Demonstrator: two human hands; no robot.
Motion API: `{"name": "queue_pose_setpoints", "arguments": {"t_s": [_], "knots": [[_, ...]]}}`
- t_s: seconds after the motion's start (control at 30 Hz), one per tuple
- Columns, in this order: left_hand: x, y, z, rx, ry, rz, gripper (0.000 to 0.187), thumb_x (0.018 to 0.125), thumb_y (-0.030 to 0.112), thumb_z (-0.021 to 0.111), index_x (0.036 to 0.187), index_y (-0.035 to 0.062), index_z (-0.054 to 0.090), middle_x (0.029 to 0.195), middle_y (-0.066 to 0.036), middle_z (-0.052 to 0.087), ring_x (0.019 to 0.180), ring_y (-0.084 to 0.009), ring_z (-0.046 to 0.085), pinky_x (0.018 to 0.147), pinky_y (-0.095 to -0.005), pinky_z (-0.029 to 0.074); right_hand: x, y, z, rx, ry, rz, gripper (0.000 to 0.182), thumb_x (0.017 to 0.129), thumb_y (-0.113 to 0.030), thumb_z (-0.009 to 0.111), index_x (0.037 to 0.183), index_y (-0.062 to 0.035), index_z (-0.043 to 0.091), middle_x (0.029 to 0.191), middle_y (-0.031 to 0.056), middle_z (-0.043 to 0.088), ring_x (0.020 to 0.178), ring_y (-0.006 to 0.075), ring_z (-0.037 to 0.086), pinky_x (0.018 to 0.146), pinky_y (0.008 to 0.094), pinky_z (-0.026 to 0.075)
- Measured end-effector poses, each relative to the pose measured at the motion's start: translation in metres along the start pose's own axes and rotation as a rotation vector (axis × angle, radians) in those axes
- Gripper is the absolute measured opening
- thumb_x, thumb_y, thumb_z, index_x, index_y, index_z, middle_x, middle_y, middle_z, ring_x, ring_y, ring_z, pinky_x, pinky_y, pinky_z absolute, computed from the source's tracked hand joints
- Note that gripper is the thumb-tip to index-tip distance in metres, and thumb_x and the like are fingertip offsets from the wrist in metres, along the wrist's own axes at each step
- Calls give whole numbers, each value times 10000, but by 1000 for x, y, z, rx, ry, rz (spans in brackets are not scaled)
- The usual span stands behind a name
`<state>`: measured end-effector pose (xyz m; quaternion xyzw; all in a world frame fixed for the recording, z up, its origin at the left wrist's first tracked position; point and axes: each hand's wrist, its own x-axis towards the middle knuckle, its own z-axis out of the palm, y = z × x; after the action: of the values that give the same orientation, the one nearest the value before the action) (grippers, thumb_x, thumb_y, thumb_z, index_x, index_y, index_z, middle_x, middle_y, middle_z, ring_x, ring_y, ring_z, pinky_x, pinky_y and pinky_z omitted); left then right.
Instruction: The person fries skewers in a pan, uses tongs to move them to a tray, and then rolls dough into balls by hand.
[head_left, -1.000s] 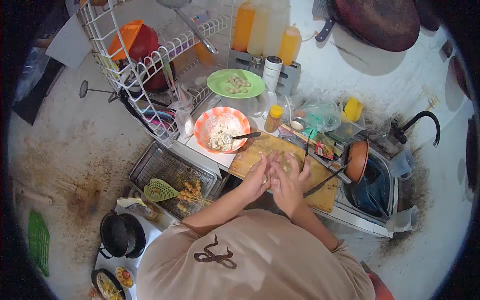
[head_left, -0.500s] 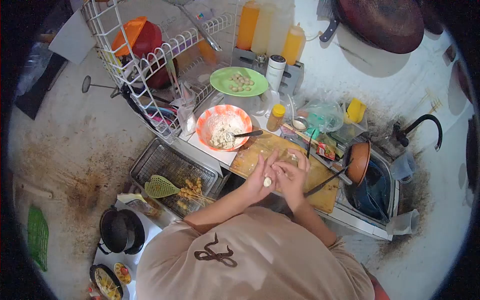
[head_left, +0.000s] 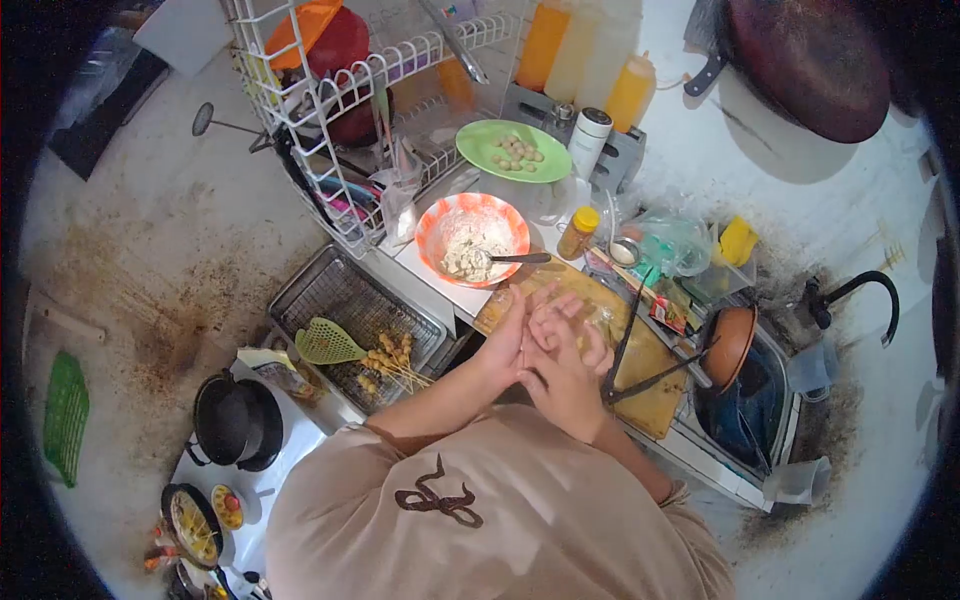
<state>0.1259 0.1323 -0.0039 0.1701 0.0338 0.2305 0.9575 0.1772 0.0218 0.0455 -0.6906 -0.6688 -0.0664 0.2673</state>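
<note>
Over the wooden cutting board [head_left: 655, 365], my left hand [head_left: 507, 338] and my right hand [head_left: 560, 372] are pressed palm to palm. Right fingers curl over the left palm. The small pale dough ball seen in my left palm a moment earlier is now hidden between them. Just beyond sits an orange-and-white bowl [head_left: 428, 240] of pale dough mixture [head_left: 470, 258], with a spoon [head_left: 522, 258] resting in it. Behind that, a green plate [head_left: 480, 150] carries several small round dough balls [head_left: 517, 153].
Skewered balls [head_left: 388, 357] and a green slotted scoop [head_left: 328, 342] lie on a wire rack tray at left. A white dish rack [head_left: 325, 150] stands behind. Black tongs [head_left: 632, 345] lie across the board. The sink [head_left: 765, 400] holds a brown bowl [head_left: 732, 345]. A yellow-capped jar [head_left: 578, 235] stands nearby.
My right hand has turned and closed over my left palm, covering the dough ball that showed there. The whole view has shifted slightly.
</note>
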Motion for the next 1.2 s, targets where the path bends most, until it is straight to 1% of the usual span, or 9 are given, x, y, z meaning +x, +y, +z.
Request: {"name": "queue_pose_setpoints", "arguments": {"t_s": [0.17, 0.3, 0.37, 0.47, 0.77, 0.87, 0.97, 1.1, 1.2], "knots": [[-5, 3, 4, -6, 1, -5, 718, 787, 602, 265, 1278, 79, 235, 1305, -143, 296, 1202, -252, 306, 964, -406, 298, 6, 23, -10, 53, 230, 11, 371, 729, -227, 558, 1083, -113, 550, 1235, 135, 381, 1160, 304, 301, 956, 464, 159], [-14, -4, 8, -159, -63, -43, 849, 718, 721, 231, 1290, 93, 217, 1298, -158, 304, 1197, -293, 308, 974, -441, 258, 9, 19, 5, 291, 19, 4, 328, 731, -101, 532, 1056, -70, 565, 1245, 147, 394, 1188, 321, 311, 978, 447, 187], [-15, -7, 16, -192, 30, -93, 910, 670, 768, 219, 1289, 101, 229, 1293, -173, 306, 1190, -326, 306, 972, -468, 238, 4, 21, 22, 492, -86, -22, 340, 728, -21, 509, 1064, -50, 554, 1225, 155, 420, 1183, 316, 336, 977, 421, 234], [-13, -10, 8, -201, 68, -90, 946, 634, 798, 224, 1284, 110, 243, 1288, -191, 304, 1184, -364, 298, 962, -499, 227, -5, 23, 37, 560, -14, -6, 408, 709, 71, 479, 1102, -33, 518, 1156, 180, 473, 1115, 294, 428, 944, 356, 320], [-14, -10, 2, -235, 229, -66, 930, 643, 789, 221, 1290, 122, 216, 1289, -188, 306, 1184, -338, 302, 966, -480, 226, -8, 24, 33, 772, -42, 112, 372, 726, 74, 480, 1082, -20, 529, 1057, 171, 546, 1025, 245, 507, 852, 316, 408], [-16, -11, 7, -223, 338, -39, 869, 673, 759, 247, 1266, 124, 230, 1254, -179, 346, 1163, -314, 329, 963, -466, 243, -14, 30, 48, 753, 74, 202, 290, 783, 36, 466, 1065, 0, 526, 1019, 137, 565, 983, 211, 524, 811, 282, 426], [-11, -13, 6, -208, 463, 69, 748, 727, 686, 301, 1213, 117, 272, 1189, -166, 399, 1142, -299, 354, 957, -447, 262, -10, 37, 62, 1327, 201, 662, 217, 843, -45, 446, 1036, 20, 523, 953, 101, 574, 942, 183, 537, 771, 261, 438], [-13, -7, 0, -103, 462, 116, 569, 794, 560, 362, 1130, 102, 329, 1119, -137, 442, 1097, -286, 402, 946, -423, 286, 7, 92, 68, 1404, 176, 826, 241, 871, -156, 446, 1002, 37, 508, 871, 72, 572, 784, 137, 558, 700, 247, 444], [-21, 1, -2, -88, 296, 87, 555, 811, 521, 359, 1162, 92, 322, 1162, -115, 425, 1060, -279, 430, 947, -424, 285, 31, 126, 58, 1525, -120, 1118, 235, 851, -164, 483, 973, 31, 529, 848, 75, 581, 727, 151, 564, 659, 248, 444]]}}
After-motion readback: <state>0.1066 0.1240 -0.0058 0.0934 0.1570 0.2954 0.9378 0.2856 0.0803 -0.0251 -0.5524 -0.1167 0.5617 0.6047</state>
